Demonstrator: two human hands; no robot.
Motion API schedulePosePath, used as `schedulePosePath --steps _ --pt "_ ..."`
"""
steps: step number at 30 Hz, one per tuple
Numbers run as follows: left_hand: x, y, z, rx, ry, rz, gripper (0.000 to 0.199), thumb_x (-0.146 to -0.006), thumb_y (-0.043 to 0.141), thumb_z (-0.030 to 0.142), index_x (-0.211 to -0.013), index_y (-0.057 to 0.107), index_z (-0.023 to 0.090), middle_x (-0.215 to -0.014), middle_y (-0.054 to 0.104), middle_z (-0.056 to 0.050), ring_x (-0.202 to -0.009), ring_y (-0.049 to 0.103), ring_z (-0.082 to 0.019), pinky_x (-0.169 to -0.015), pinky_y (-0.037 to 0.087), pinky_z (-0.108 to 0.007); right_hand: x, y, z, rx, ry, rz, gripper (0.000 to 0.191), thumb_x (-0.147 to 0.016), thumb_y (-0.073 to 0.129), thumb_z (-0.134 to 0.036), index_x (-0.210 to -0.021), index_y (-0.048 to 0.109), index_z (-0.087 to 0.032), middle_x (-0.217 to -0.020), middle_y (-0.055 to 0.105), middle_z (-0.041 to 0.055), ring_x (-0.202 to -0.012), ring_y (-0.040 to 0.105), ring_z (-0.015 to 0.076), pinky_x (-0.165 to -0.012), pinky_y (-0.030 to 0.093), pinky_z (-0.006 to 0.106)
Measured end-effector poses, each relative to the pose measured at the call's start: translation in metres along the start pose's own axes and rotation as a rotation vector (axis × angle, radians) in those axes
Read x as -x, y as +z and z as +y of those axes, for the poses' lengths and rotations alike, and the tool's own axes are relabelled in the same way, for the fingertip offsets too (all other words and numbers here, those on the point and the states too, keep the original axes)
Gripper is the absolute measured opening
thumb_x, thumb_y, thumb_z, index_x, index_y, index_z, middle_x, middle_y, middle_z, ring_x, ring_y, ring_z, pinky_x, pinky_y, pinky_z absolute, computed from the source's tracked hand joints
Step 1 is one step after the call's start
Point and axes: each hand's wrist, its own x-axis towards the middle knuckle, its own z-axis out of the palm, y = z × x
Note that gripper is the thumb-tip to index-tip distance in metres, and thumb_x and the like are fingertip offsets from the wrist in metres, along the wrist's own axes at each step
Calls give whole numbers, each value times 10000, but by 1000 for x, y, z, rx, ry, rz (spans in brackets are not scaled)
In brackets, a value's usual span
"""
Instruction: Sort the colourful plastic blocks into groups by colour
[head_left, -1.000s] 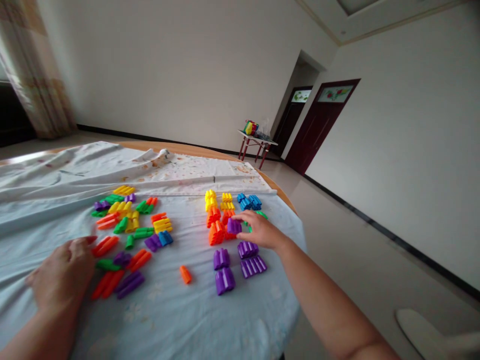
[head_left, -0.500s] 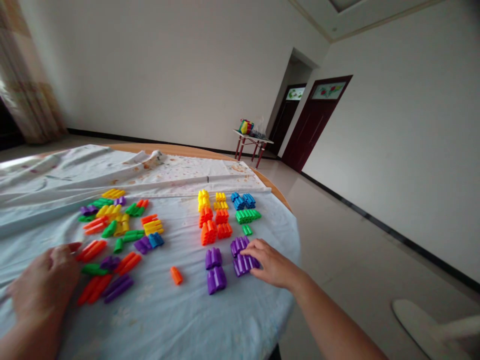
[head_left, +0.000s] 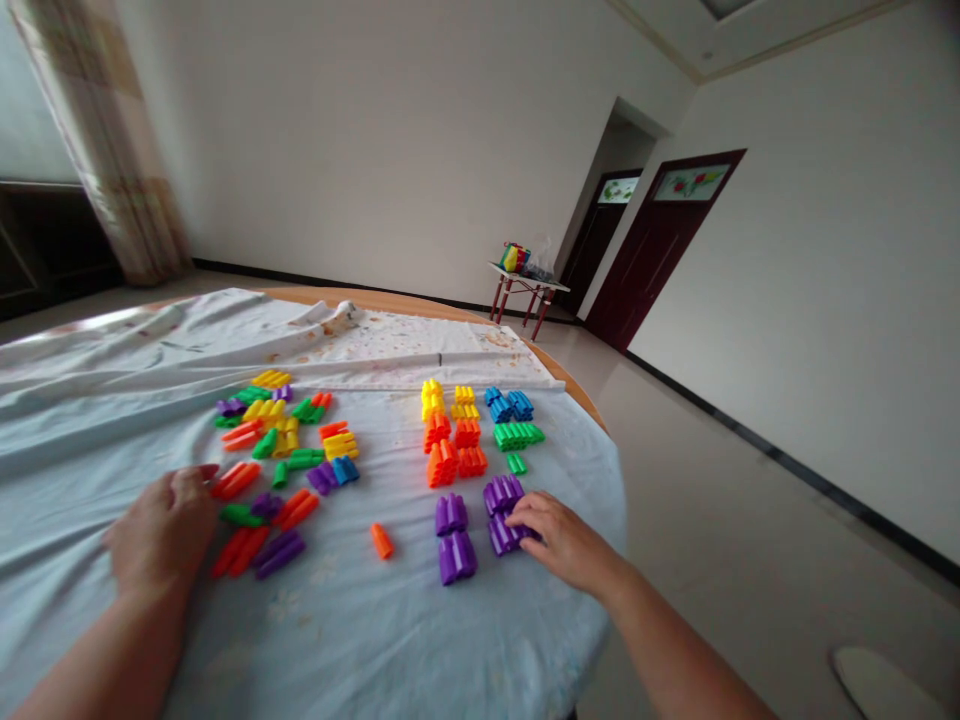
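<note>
My right hand (head_left: 562,540) rests its bent fingers on the lower purple block group (head_left: 506,534) at the right, just below another purple group (head_left: 502,492). Beside them stand two more purple groups (head_left: 457,557). My left hand (head_left: 166,530) lies at the left edge of the scattered blocks, its fingertips by a dark red piece and orange blocks (head_left: 238,481); its grip is hidden. A single orange block (head_left: 381,541) lies between the hands. Orange groups (head_left: 442,464), yellow groups (head_left: 433,398), blue groups (head_left: 510,405) and a green group (head_left: 517,436) stand in rows behind the purple ones.
Wrinkled cloths cover the round table (head_left: 577,395); its wooden edge shows at the back and right. Mixed blocks (head_left: 285,436) are scattered at the left. A small side table (head_left: 529,277) with bags stands near the far wall. A white object (head_left: 877,680) is at the lower right.
The view has turned slightly left, so the table and blocks appear further right. Both hands stay near the same blocks, and no block has clearly moved.
</note>
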Motion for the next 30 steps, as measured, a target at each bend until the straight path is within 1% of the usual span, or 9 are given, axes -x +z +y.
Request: schedulePosePath --steps 5,8,11,14,18,21,25,28,30 --pt "11 -11 16 38 -50 -8 523 -881 189 324 -1105 629 152 -1177 601 -176 -1083 531 -330 -871 390 -437 -7 -8 -10 -44 -33 38 316 -802 572 -114 -1076 633 -261 -1050 612 61 -1026 559 194 -926 451 342" --pt "14 -13 17 69 -43 -2 511 -886 196 315 -1094 629 141 -1159 610 -177 -1083 533 -325 -880 386 -439 -27 -17 -33 -66 -104 100 266 -856 530 -175 -1094 625 -250 -1047 617 65 -1021 564 188 -923 451 343" --pt "18 -15 18 108 -43 9 500 -886 200 304 -1085 625 133 -1171 603 -175 -1102 523 -321 -891 377 -442 -60 -13 -68 -73 -197 106 241 -872 521 -189 -1083 629 -232 -1030 632 57 -1010 569 177 -923 442 332" --pt "19 -16 19 159 -31 19 486 -887 210 294 -1086 621 126 -1186 593 -177 -1117 516 -310 -902 369 -430 -94 9 -103 -59 -307 15 231 -859 548 -183 -1075 627 -207 -1040 643 49 -1020 563 159 -938 422 302" --pt "18 -16 16 237 -26 54 479 -890 214 290 -1062 626 118 -1170 601 -178 -1108 521 -301 -888 377 -415 -129 53 -141 -6 -487 -124 242 -842 574 -203 -1080 618 -202 -1079 646 42 -1052 546 162 -966 387 297" --pt "17 -13 12 304 -34 101 480 -891 208 291 -1038 629 112 -1127 624 -169 -1079 542 -280 -863 401 -383 -149 79 -162 33 -529 -114 302 -838 572 -220 -1139 587 -198 -1187 601 53 -1124 506 175 -1001 352 316" --pt "15 -10 8 376 -48 173 492 -879 192 296 -1007 631 115 -1065 649 -152 -1016 575 -247 -833 430 -343 -168 99 -182 63 -505 -60 423 -848 565 -355 -1240 518 -203 -1372 459 69 -1261 379 213 -1063 286 377" --pt "13 -8 6 407 -61 219 504 -860 185 313 -981 636 124 -1020 659 -136 -974 589 -241 -818 445 -340 -177 108 -188 122 -505 -121 486 -828 568 -446 -1253 502 -220 -1437 373 74 -1312 303 255 -1060 274 452" --pt "12 -8 5 419 -64 235 503 -848 192 319 -966 642 129 -1002 663 -127 -965 591 -243 -812 450 -340 -180 109 -185 170 -499 -144 452 -819 574 -445 -1215 532 -230 -1436 369 71 -1304 309 265 -1045 278 474"
